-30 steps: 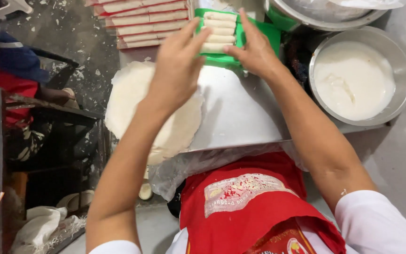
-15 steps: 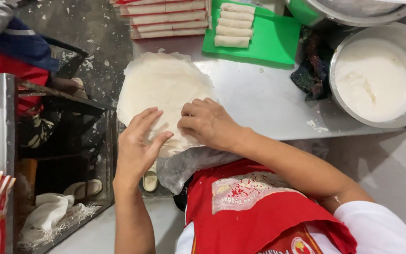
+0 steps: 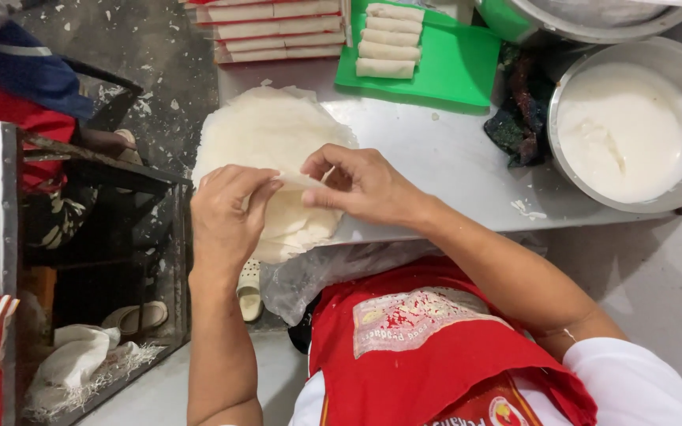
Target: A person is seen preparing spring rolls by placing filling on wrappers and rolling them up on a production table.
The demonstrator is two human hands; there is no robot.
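Pinching one thin, round, pale wrapper sheet [image 3: 297, 180] off the stack [image 3: 266, 146] at the bench's left edge, left hand [image 3: 226, 217] and right hand [image 3: 361, 185] apparently peel best slowly, fingertips closed on its rim.

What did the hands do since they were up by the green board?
Both hands came back from the green board to the wrapper stack. The left hand and right hand now pinch the edge of the top wrapper between their fingertips and lift it. The rolls on the board and the bowl of white paste stayed put.
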